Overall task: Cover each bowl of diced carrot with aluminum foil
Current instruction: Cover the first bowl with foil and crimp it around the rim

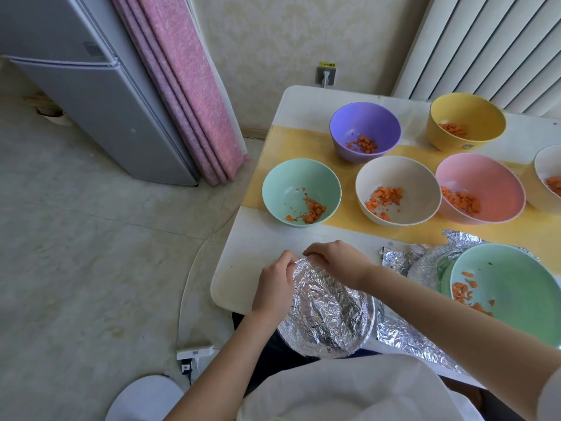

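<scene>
A bowl wrapped in crinkled aluminum foil (329, 311) sits at the table's near edge. My left hand (274, 284) grips its left rim with fingers curled over the foil. My right hand (337, 261) pinches the foil at the far rim. Uncovered bowls holding diced carrot stand beyond: a green bowl (300, 192), a beige bowl (397, 191), a pink bowl (479, 188), a purple bowl (364, 132) and a yellow bowl (466, 124). A large green bowl (510, 290) with carrot rests on loose foil sheets (403, 329) at the right.
Another bowl (549, 177) is cut off at the right edge. The white table (243, 262) carries a yellow runner (516, 235). A grey fridge (100, 107) and pink curtain (188, 95) stand left. A power strip (194, 352) and cable lie on the floor.
</scene>
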A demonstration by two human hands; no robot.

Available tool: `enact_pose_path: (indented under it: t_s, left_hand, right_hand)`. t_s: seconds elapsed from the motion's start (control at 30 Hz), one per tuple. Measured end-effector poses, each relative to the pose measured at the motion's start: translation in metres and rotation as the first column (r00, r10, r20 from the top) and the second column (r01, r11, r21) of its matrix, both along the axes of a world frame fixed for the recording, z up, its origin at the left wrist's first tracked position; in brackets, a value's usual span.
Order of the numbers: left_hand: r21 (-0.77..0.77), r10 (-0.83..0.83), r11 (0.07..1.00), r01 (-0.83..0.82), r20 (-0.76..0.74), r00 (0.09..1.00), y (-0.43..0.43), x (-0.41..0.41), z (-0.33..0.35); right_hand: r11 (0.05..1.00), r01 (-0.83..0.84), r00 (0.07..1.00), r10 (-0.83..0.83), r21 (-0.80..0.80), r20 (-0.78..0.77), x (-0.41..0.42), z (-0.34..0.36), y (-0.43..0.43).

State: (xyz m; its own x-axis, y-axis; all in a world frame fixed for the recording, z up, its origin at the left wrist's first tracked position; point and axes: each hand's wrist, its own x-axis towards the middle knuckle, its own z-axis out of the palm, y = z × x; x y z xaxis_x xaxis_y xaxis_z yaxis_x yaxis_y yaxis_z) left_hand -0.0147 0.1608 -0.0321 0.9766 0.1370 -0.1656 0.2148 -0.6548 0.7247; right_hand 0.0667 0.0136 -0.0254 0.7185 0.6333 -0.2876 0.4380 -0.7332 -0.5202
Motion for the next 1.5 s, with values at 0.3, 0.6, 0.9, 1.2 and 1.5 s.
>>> enact_pose_path:
  t_s: [0.3, 0.6, 0.9, 1.2, 1.5]
  left_hand:
    - [0.01, 0.02, 1.0, -0.019, -0.046, 0.999, 0.007, 0.004, -0.001]
    - [0.092, 0.016, 0.996, -0.023, 0.074, 0.997, 0.004, 0.012, 0.0]
    - [0.092, 0.034, 0.995, -0.045, 0.116, 0.993, 0.0, 0.009, 0.006]
    - [0.039, 0.143, 0.988, -0.147, 0.099, 0.985, 0.0, 0.01, 0.009]
    - [-0.002, 0.355, 0.935, -0.355, -0.018, 0.935, 0.013, -0.007, 0.005]
  right_hand:
    - [0.985, 0.143, 0.99, -0.141, 0.092, -0.028, -0.004, -0.002, -0.015]
    - [0.998, 0.056, 0.995, -0.058, 0.027, 0.084, -0.009, -0.001, 0.001]
    - [0.999, -0.004, 0.998, 0.001, 0.05, 0.065, -0.006, 0.004, 0.011]
    - [0.988, 0.105, 0.994, -0.108, 0.112, 0.023, -0.009, 0.007, 0.011]
    - [0.975, 0.196, 0.98, -0.197, 0.101, -0.001, -0.01, 0.003, -0.008]
